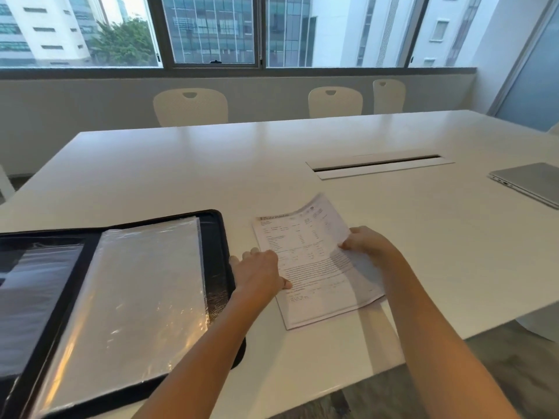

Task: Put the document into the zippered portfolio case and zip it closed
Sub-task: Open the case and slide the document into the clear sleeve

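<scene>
Fingers of the right hand point(367, 241) pinch the right edge of the white printed paper document point(311, 264), lifting that side; the left hand point(260, 275) lies spread flat on its left edge. Just left lies the black zippered portfolio case point(216, 237), open on the white table point(211, 164), holding glossy clear plastic sleeves point(136, 297). Print is too small to read.

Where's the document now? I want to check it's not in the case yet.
In the head view the document lies on the white table, right of the open portfolio case, between both hands.
</scene>
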{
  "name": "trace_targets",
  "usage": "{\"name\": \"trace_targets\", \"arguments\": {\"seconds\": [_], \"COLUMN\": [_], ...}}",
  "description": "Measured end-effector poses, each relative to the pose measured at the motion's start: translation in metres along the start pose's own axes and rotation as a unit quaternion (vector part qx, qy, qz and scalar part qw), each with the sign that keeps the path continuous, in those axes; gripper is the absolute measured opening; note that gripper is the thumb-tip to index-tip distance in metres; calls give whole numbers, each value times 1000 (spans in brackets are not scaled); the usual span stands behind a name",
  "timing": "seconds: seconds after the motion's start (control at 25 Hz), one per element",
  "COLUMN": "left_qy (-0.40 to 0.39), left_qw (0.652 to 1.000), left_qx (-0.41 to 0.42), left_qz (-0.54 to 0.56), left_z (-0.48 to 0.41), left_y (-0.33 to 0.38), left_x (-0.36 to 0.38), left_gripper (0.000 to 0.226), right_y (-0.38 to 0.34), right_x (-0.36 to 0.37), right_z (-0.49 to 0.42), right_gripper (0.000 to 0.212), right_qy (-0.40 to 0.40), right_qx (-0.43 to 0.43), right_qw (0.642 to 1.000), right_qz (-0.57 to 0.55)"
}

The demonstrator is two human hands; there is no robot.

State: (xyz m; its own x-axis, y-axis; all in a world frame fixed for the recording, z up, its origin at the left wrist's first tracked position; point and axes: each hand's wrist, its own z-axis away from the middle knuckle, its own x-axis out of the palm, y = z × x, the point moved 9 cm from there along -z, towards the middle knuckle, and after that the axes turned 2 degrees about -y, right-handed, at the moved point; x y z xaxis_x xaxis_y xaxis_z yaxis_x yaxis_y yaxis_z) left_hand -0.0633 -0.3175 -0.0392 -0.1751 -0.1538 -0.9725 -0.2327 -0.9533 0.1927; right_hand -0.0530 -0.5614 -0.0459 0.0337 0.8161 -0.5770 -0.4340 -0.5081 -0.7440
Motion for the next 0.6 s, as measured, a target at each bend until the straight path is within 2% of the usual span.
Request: {"name": "trace_targets", "arguments": {"seconds": [0.12,0.24,0.28,0.32,0.4,0.44,0.52,0.6], "left_qy": [42,107,93,72,39,47,94,140], "left_qw": [996,962,935,894,796,766,738,739], "left_qx": [15,-17,-31,-31,6,25,60,98], "left_qz": [74,249,340,442,604,641,666,652], "left_z": [-1,-6,-10,-15,-23,-25,-26,-27], "left_y": [-4,-17,-20,-19,-9,-4,0,4], "left_x": [-5,-19,-19,-20,-29,-39,-64,-87], "left_gripper": [47,68,72,67,37,29,27,28], "right_y": [-1,-2,-4,-6,-14,-20,-36,-54], "right_x": [2,-3,-5,-7,-10,-14,-24,-37], "right_z": [9,16,17,17,16,16,20,26], "right_gripper": [36,33,34,37,42,42,42,42], "right_qy": [-37,-72,-81,-89,-93,-86,-64,-53], "right_qx": [-85,-143,-155,-164,-187,-203,-238,-272], "right_qw": [988,955,943,933,913,904,887,874], "right_qz": [-127,-250,-282,-309,-351,-365,-391,-400]}}
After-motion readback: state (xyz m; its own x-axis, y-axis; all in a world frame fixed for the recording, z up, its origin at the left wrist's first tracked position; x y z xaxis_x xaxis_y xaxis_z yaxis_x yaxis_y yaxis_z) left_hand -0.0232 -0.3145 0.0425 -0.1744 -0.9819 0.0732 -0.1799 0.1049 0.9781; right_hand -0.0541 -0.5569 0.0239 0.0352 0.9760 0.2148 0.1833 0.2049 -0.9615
